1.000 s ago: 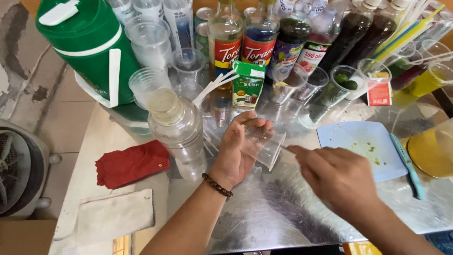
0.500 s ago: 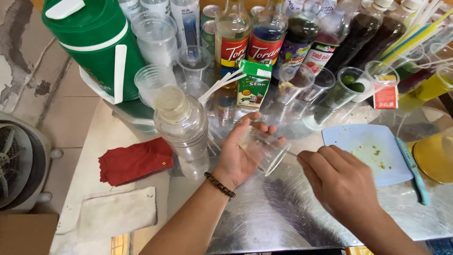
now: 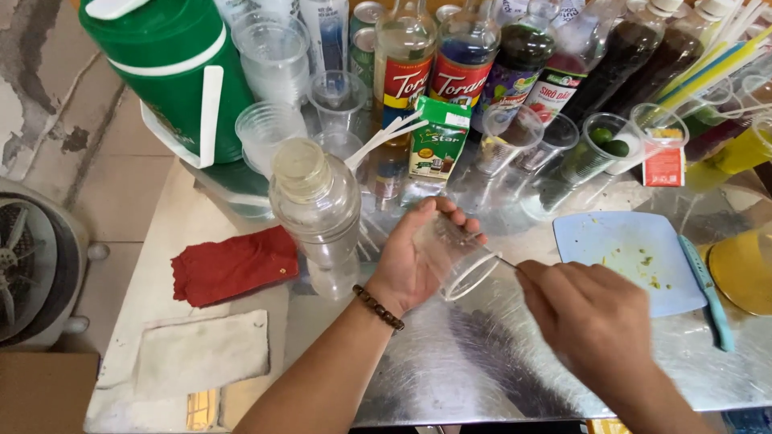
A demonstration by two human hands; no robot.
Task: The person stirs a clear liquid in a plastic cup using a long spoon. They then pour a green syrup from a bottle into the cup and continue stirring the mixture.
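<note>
Left hand [image 3: 410, 261] grips a clear cup [image 3: 454, 257] tipped on its side above the surface [image 3: 450, 362], mouth facing right and down. Right hand [image 3: 595, 321], just beside the rim, pinches a thin stick [image 3: 503, 259] aimed along the cup's axis into the mouth.

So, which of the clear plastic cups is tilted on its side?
The cup in the left hand, its mouth turned toward the right hand. The other cups stand upright near the bottles.
</note>
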